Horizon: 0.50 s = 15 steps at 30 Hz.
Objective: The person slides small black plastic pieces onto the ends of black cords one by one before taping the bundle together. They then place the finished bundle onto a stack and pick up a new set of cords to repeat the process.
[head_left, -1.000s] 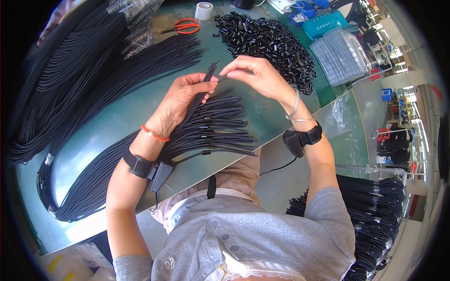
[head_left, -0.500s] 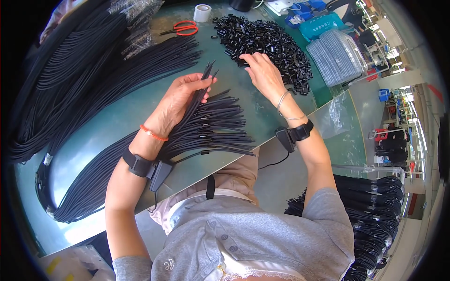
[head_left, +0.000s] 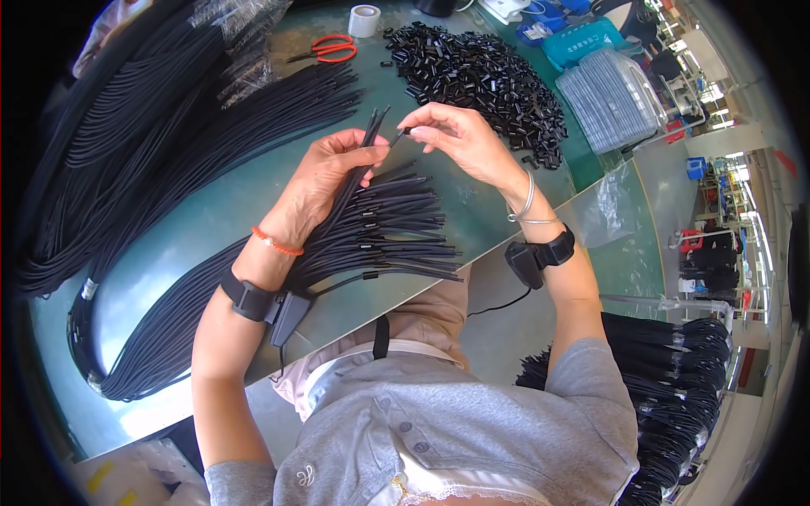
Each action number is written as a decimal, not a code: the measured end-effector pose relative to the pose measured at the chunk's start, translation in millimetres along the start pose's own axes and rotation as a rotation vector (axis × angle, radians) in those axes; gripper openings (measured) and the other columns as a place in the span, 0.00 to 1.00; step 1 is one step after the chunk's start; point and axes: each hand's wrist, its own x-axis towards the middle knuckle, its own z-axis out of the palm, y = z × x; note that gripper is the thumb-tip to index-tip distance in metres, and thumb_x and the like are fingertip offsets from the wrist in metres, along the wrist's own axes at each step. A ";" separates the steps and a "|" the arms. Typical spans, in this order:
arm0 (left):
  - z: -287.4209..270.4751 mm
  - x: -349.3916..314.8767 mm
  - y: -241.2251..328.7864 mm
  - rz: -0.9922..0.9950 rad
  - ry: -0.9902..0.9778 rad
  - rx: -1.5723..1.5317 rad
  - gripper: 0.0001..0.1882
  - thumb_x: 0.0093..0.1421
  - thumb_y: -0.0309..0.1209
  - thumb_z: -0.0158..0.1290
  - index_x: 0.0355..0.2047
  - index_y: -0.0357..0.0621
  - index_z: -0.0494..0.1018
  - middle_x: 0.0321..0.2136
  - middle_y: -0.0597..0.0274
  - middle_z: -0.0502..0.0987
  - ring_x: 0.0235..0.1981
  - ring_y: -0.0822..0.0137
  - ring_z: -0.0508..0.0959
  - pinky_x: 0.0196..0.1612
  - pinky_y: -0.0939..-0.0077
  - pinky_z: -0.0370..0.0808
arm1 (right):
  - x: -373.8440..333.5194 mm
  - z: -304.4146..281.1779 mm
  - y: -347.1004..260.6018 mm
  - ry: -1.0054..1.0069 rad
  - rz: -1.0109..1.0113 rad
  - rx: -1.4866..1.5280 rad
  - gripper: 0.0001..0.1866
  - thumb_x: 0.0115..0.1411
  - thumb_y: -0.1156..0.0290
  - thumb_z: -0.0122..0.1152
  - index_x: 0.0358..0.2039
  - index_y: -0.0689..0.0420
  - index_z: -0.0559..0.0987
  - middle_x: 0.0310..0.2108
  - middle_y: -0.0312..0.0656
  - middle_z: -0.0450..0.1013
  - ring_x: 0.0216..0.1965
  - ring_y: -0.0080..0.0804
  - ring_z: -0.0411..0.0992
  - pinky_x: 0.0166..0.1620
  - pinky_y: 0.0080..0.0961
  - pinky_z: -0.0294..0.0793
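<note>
Several thin black cables (head_left: pixel 372 126) stand up between the thumb and fingers of my left hand (head_left: pixel 325 173), which is closed around them. One cable end sticks out to the right of the others. At its tip, the thumb and forefinger of my right hand (head_left: pixel 472 148) pinch a small black sleeve (head_left: pixel 407 131). Whether the cable is inside the sleeve I cannot tell. Under and beside my left hand lies a fanned bundle of black cables (head_left: pixel 396 223), some with small sleeves on them. A heap of loose black sleeves (head_left: pixel 477 76) lies beyond my right hand.
Red-handled scissors (head_left: pixel 333 51) and a white tape roll (head_left: pixel 364 21) lie at the back. More black cables (head_left: pixel 126 126) cover the left side. Stacked clear plastic trays (head_left: pixel 609 101) stand at the right. Black cables hang from a rack (head_left: pixel 675 371) beside me at lower right.
My right hand has moved left and slightly down from the sleeve heap to the cable ends, with a sleeve now in its fingers. The left hand stays nearly still.
</note>
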 end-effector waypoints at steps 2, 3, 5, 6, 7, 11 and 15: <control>-1.2 1.7 -1.6 -0.010 -0.013 0.022 0.10 0.56 0.27 0.61 0.38 0.38 0.77 0.26 0.68 0.76 0.24 0.79 0.74 0.27 0.87 0.70 | 0.6 -1.2 -2.5 -0.004 -0.038 -0.044 0.11 0.60 0.72 0.59 0.43 0.57 0.76 0.31 0.40 0.75 0.36 0.25 0.76 0.40 0.23 0.75; -2.0 1.3 -2.3 -0.009 -0.012 0.021 0.10 0.56 0.27 0.61 0.38 0.38 0.77 0.26 0.68 0.76 0.24 0.79 0.74 0.27 0.87 0.70 | 0.4 -0.8 -6.5 -0.043 -0.078 -0.146 0.10 0.59 0.72 0.59 0.42 0.56 0.77 0.32 0.39 0.75 0.36 0.25 0.75 0.39 0.23 0.74; -3.7 0.0 -3.1 -0.033 -0.027 0.046 0.10 0.57 0.27 0.59 0.40 0.38 0.77 0.28 0.68 0.77 0.25 0.79 0.73 0.30 0.86 0.70 | -1.9 0.5 -17.5 -0.120 -0.159 -0.352 0.08 0.59 0.71 0.60 0.39 0.56 0.77 0.34 0.37 0.76 0.36 0.26 0.74 0.39 0.22 0.73; -3.6 0.3 -3.0 -0.044 -0.036 0.059 0.11 0.58 0.27 0.59 0.40 0.38 0.76 0.29 0.68 0.77 0.26 0.80 0.72 0.31 0.86 0.69 | -6.4 6.1 -26.3 -0.119 -0.160 -0.354 0.08 0.59 0.71 0.60 0.39 0.56 0.77 0.34 0.37 0.76 0.36 0.26 0.74 0.39 0.22 0.73; -4.3 0.0 -2.1 -0.043 -0.035 0.056 0.11 0.58 0.27 0.59 0.40 0.38 0.76 0.29 0.68 0.77 0.26 0.80 0.72 0.31 0.86 0.69 | -12.1 18.6 -38.3 -0.049 -0.299 -0.660 0.07 0.58 0.71 0.61 0.37 0.55 0.77 0.32 0.37 0.75 0.34 0.30 0.74 0.38 0.25 0.73; 1.4 -0.5 1.2 -0.042 -0.005 -0.063 0.10 0.58 0.28 0.59 0.39 0.37 0.77 0.29 0.68 0.77 0.25 0.79 0.72 0.31 0.86 0.70 | -36.3 58.8 -42.7 -0.145 -0.473 -0.682 0.05 0.55 0.72 0.62 0.33 0.54 0.75 0.29 0.37 0.74 0.31 0.37 0.72 0.36 0.30 0.72; 2.3 -4.1 3.8 -0.059 0.011 -0.113 0.10 0.59 0.29 0.57 0.39 0.37 0.77 0.28 0.69 0.76 0.25 0.79 0.71 0.32 0.85 0.70 | -13.5 28.7 -19.9 0.062 -0.391 -0.667 0.09 0.54 0.73 0.62 0.36 0.53 0.74 0.25 0.37 0.72 0.30 0.39 0.71 0.36 0.33 0.72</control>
